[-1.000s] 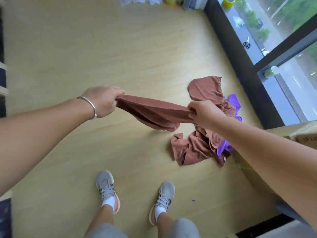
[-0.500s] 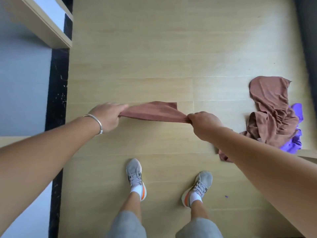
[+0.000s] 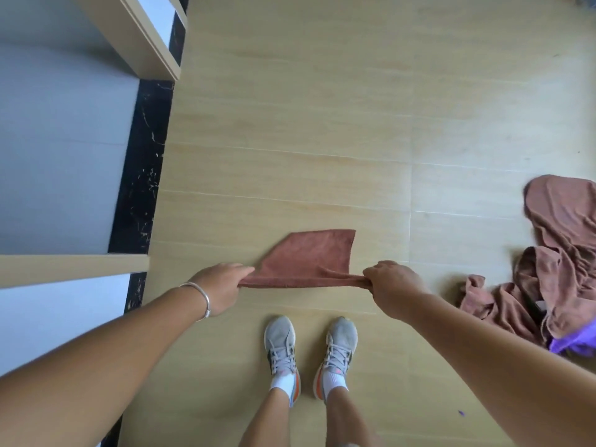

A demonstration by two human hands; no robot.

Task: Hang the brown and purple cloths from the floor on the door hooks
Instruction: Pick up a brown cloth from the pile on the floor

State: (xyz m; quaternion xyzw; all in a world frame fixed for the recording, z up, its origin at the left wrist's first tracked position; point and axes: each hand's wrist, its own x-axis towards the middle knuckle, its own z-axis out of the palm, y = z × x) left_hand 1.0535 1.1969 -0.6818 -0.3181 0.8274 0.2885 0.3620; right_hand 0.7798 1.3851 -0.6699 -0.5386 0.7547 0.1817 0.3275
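Observation:
I hold a brown cloth [image 3: 309, 256] stretched between both hands above the wooden floor, in front of my feet. My left hand [image 3: 222, 287] grips its left end and my right hand [image 3: 392, 285] grips its right end, and a flap of the cloth hangs away from me. A heap of more brown cloths [image 3: 561, 253] lies on the floor at the right edge, with a purple cloth [image 3: 571, 341] poking out beneath it. No door hooks are in view.
A doorway with a pale wooden frame [image 3: 142, 40], a black threshold strip [image 3: 138, 175] and a grey floor beyond is at the left. My grey shoes [image 3: 280, 343] stand at centre bottom. Wooden floor [image 3: 322, 124] extends ahead.
The view has turned left, away from the window toward the doorway. The floor heap has slid to the right edge. Both hands still hold the brown cloth, now pulled straighter.

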